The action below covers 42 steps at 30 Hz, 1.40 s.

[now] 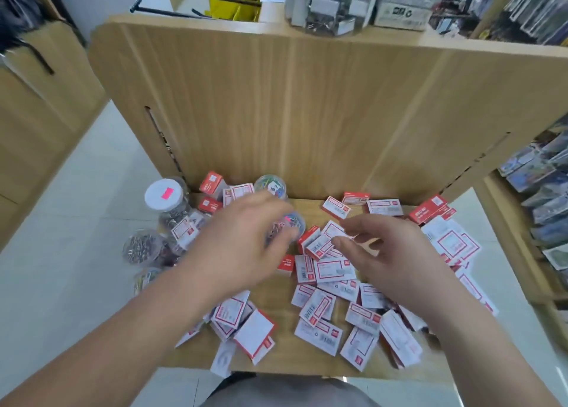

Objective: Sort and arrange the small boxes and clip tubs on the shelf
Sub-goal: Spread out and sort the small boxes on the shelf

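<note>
Wooden shelf (307,207); red-white boxes (335,271), print unreadable; hands hovering.

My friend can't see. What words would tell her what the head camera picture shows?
Two bare hands, left hand and right hand, reach over a wooden shelf strewn with small red-and-white boxes. The left hand covers a clear tub of coloured clips; more clip tubs stand at the shelf's left edge.

The left hand (242,240) is motion-blurred and covers most of a clear clip tub (292,225) (grip unreadable), print on the small boxes (330,270) is too small to read, and both forearms leave the frame's bottom edge.
</note>
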Motion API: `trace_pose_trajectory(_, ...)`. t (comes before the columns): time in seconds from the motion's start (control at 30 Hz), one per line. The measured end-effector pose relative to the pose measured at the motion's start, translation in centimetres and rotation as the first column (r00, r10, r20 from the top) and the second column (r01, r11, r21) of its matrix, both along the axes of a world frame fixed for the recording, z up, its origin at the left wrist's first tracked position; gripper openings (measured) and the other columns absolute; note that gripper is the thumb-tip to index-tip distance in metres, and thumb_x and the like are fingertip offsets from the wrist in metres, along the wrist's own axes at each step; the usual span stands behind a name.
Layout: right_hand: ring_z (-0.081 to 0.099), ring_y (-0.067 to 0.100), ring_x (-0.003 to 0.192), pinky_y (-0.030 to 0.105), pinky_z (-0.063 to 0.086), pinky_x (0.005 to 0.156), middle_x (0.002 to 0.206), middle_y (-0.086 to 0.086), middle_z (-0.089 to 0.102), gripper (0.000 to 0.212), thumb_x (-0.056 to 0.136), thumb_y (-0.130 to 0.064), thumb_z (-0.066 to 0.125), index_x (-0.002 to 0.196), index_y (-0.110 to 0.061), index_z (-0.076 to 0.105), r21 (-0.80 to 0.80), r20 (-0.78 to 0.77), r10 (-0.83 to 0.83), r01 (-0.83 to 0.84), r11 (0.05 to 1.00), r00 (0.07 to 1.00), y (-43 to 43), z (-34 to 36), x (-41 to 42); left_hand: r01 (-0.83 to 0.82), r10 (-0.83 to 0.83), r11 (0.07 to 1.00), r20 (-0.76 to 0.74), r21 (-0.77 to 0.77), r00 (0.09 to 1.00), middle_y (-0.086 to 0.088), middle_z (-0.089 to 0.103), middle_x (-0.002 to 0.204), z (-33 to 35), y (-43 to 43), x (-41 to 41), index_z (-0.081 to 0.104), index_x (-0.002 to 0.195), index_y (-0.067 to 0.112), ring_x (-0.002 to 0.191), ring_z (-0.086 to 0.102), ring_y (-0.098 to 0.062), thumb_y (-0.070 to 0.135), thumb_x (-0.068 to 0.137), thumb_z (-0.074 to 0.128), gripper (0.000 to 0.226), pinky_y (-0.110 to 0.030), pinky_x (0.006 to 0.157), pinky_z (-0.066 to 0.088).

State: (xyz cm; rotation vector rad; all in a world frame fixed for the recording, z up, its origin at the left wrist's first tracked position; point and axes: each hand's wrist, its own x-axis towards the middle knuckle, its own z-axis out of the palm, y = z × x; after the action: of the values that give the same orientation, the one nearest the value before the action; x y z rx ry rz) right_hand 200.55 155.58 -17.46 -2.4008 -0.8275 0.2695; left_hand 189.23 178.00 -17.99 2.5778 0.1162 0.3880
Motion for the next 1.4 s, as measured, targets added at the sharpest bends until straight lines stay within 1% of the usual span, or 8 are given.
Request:
trace_pose_trajectory(0.17, 0.063, 0.005, 0.102, 0.035, 0.058, 0.076, 0.135, -0.019, 0.058, 0.036, 0.088, -0.057, 0.065, 0.115, -0.034, 0.072, -0.047, 0.089, -0.013, 0.018, 0.999, 0.996, -3.8, -1.0, -1.1, 0.104, -0.103, 0.995, -0.167, -0.004, 0.981, 0.007, 0.063, 0.113, -3.5, -5.5, 0.1, 0.065, 0.122, 0.026, 0.110, 0.059, -0.018, 0.046, 0.094, 0.057, 0.036, -0.041, 0.086, 0.053)
trace_pose_trajectory(0.33, 0.067, 0.009, 0.095, 0.036, 0.057, 0.076, 0.105, -0.020, 0.071, 0.034, 0.088, -0.056, 0.062, 0.107, -0.033, 0.076, -0.035, 0.057, -0.068, 0.070, 0.997, 0.996, -7.2, -1.4, -2.1, 0.148, -0.123, 0.987, -0.301, 0.064, 0.946, 0.008, 0.059, 0.123, -6.0, -9.4, 0.4, 0.062, 0.123, 0.027, 0.117, 0.053, -0.018, 0.049, 0.092, 0.056, 0.039, -0.041, 0.090, 0.052)
trace_pose_trajectory(0.47, 0.068, 0.006, 0.092, 0.037, 0.058, 0.072, 0.098, -0.022, 0.071, 0.042, 0.087, -0.064, 0.055, 0.105, -0.033, 0.076, 0.034, 0.047, -0.107, 0.105, 0.994, 0.993, -8.6, -1.8, -2.6, 0.114, -0.101, 0.993, -0.297, 0.028, 0.949, 0.009, 0.061, 0.121, -7.0, -11.0, 0.7, 0.063, 0.124, 0.028, 0.114, 0.056, -0.018, 0.054, 0.086, 0.050, 0.048, -0.039, 0.089, 0.054)
trace_pose_trajectory(0.63, 0.064, 0.003, 0.105, 0.033, 0.057, 0.081, 0.114, -0.023, 0.066, 0.030, 0.092, -0.054, 0.062, 0.111, -0.034, 0.073, 0.013, 0.027, -0.034, 0.033, 0.999, 0.999, -8.7, -3.2, -2.7, 0.110, -0.045, 0.982, -0.375, 0.153, 0.926, 0.011, 0.040, 0.157, -7.4, -10.7, 0.6, 0.045, 0.149, 0.037, 0.139, 0.035, -0.019, 0.064, 0.082, 0.067, 0.075, -0.041, 0.100, 0.046)
trace_pose_trajectory(0.8, 0.057, 0.009, 0.124, 0.025, 0.048, 0.098, 0.132, -0.014, 0.064, 0.039, 0.092, -0.051, 0.065, 0.124, -0.031, 0.071, -0.009, -0.033, 0.028, -0.029, 1.000, 0.999, -8.2, -4.8, -3.1, 0.138, -0.063, 0.976, -0.385, 0.169, 0.921, 0.011, 0.045, 0.155, -7.8, -9.2, 1.1, 0.049, 0.148, 0.032, 0.133, 0.037, -0.017, 0.061, 0.082, 0.068, 0.074, -0.043, 0.105, 0.046)
trace_pose_trajectory(0.97, 0.062, 0.013, 0.111, 0.031, 0.055, 0.083, 0.117, -0.010, 0.069, 0.030, 0.089, -0.047, 0.070, 0.109, -0.026, 0.076, -0.014, 0.074, 0.023, -0.022, 1.000, 0.997, -8.5, -7.0, -4.6, 0.012, -0.010, 1.000, -0.155, 0.012, 0.988, 0.005, 0.065, 0.134, -8.0, -9.4, 0.1, 0.068, 0.130, 0.021, 0.120, 0.057, -0.020, 0.050, 0.088, 0.068, 0.051, -0.042, 0.096, 0.053)
trace_pose_trajectory(1.13, 0.063, 0.022, 0.092, 0.033, 0.054, 0.070, 0.097, -0.005, 0.072, 0.032, 0.086, -0.050, 0.068, 0.094, -0.020, 0.077, 0.034, 0.261, 0.062, -0.073, 0.997, 0.963, -7.8, -7.8, -5.6, -0.045, 0.049, 0.998, -0.095, 0.051, 0.994, 0.003, 0.066, 0.131, -6.6, -9.1, -3.7, 0.070, 0.126, 0.021, 0.117, 0.061, -0.022, 0.048, 0.087, 0.069, 0.048, -0.041, 0.095, 0.055)
trace_pose_trajectory(1.4, 0.064, 0.017, 0.088, 0.042, 0.055, 0.067, 0.087, -0.010, 0.070, 0.020, 0.090, -0.048, 0.068, 0.093, -0.030, 0.075, 0.076, 0.041, 0.095, -0.098, 0.992, 0.995, -6.8, -6.9, -5.3, -0.114, 0.091, 0.989, -0.212, -0.096, 0.973, 0.008, 0.055, 0.145, -7.0, -11.2, -5.3, 0.054, 0.143, 0.027, 0.131, 0.051, -0.015, 0.048, 0.092, 0.061, 0.056, -0.039, 0.104, 0.047)
